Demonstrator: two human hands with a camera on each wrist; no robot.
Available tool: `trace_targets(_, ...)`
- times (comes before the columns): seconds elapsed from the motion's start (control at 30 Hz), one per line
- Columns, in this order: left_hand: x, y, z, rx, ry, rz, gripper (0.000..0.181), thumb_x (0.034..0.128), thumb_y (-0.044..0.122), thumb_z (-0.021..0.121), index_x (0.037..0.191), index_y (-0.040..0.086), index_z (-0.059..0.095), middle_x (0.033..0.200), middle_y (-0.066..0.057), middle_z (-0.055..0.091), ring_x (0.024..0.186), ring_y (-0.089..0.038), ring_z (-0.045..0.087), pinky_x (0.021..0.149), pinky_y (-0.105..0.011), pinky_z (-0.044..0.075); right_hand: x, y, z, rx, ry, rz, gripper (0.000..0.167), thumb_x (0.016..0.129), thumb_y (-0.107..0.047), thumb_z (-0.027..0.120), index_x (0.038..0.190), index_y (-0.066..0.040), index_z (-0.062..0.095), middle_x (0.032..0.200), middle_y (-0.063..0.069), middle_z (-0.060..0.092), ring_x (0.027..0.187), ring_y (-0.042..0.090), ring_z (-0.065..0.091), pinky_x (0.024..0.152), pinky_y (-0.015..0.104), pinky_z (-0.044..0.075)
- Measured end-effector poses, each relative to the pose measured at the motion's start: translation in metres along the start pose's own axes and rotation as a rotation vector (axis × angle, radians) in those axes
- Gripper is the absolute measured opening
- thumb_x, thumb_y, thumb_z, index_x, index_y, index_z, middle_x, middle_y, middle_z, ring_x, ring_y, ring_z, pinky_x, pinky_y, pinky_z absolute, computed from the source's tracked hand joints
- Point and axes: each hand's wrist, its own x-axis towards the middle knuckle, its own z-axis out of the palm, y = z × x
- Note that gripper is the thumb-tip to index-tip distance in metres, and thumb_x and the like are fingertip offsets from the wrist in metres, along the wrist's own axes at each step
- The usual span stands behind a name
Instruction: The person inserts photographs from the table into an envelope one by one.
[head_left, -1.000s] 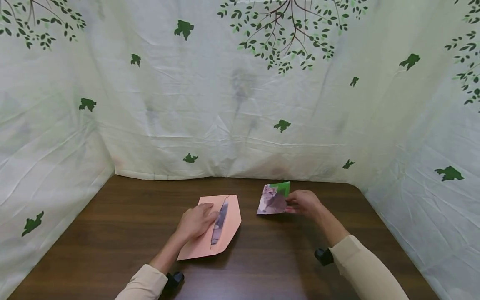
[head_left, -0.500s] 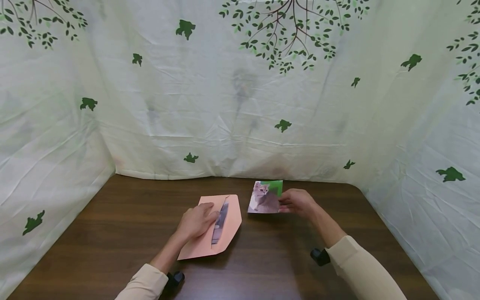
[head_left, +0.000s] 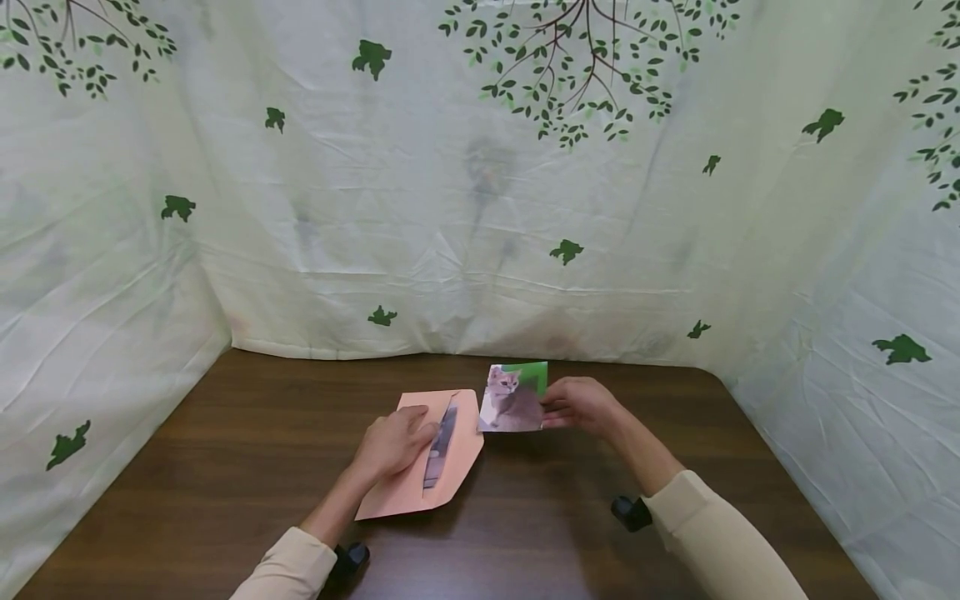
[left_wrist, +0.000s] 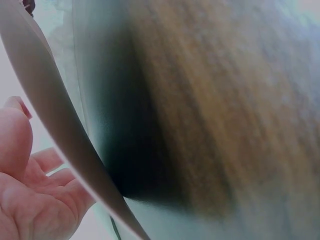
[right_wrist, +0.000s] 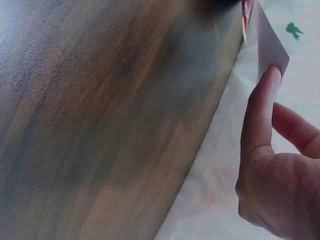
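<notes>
In the head view, a pink envelope [head_left: 459, 467] is tilted a little above the table, its mouth facing right. A purplish-grey printed piece [head_left: 439, 450] shows inside the open slot. My left hand [head_left: 397, 442] grips the envelope near that slot; its fingertips are partly hidden. My right hand [head_left: 585, 404] pinches the right edge of a kitten photo card [head_left: 508, 404], which stands nearly upright beside the envelope's right corner. In the right wrist view, the card's plain back [right_wrist: 270, 45] sits between thumb and fingers. The left wrist view shows the envelope's edge [left_wrist: 55, 100] close up.
Both hands work over a dark brown wooden table [head_left: 225, 450]. A white curtain [head_left: 330, 208] printed with green leaves hangs behind and at both sides. Black wrist cameras [head_left: 632, 513] sit under both cuffs.
My right hand has moved left with the kitten photo card, bringing it to the envelope's right corner. The left hand and envelope have stayed in place.
</notes>
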Motion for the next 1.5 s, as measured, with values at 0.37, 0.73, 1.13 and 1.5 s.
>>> trace_targets(0.37, 0.001, -0.001, 0.0, 0.014, 0.022, 0.044, 0.048, 0.0987, 0.03, 0.057, 0.137, 0.001, 0.062, 0.136, -0.02, 0.064, 0.126, -0.046, 0.059, 0.103, -0.058, 0.045, -0.003, -0.003, 0.012, -0.081, -0.125, 0.045, 0.016, 0.095, -0.002, 0.059, 0.106, 0.008, 0.062, 0.086, 0.011, 0.067, 0.071, 0.017, 0.07, 0.07, 0.032, 0.062)
trace_targets(0.73, 0.002, -0.002, 0.0, 0.015, 0.025, 0.049, 0.048, 0.0983, 0.03, 0.057, 0.137, 0.002, 0.062, 0.136, -0.019, 0.065, 0.126, -0.045, 0.059, 0.104, -0.057, 0.045, -0.004, -0.005, 0.022, -0.15, -0.218, 0.087, 0.017, 0.094, -0.004, 0.061, 0.108, 0.006, 0.064, 0.089, 0.011, 0.066, 0.071, 0.016, 0.068, 0.069, 0.031, 0.062)
trace_targets(1.13, 0.001, -0.001, -0.001, 0.012, 0.048, 0.078, 0.047, 0.0974, 0.029, 0.057, 0.135, 0.001, 0.063, 0.134, -0.02, 0.066, 0.123, -0.047, 0.06, 0.102, -0.058, 0.046, -0.004, -0.004, 0.037, -0.147, -0.252, 0.109, 0.017, 0.094, -0.003, 0.061, 0.108, 0.006, 0.063, 0.091, 0.011, 0.063, 0.069, 0.016, 0.067, 0.066, 0.029, 0.061)
trace_targets(1.5, 0.0, -0.001, -0.001, 0.01, 0.053, 0.085, 0.047, 0.0982, 0.031, 0.058, 0.135, 0.001, 0.063, 0.132, -0.021, 0.066, 0.122, -0.048, 0.061, 0.101, -0.058, 0.046, -0.002, -0.001, 0.056, -0.098, -0.272, 0.074, 0.019, 0.094, -0.002, 0.06, 0.11, 0.009, 0.063, 0.086, 0.009, 0.062, 0.067, 0.015, 0.067, 0.067, 0.028, 0.061)
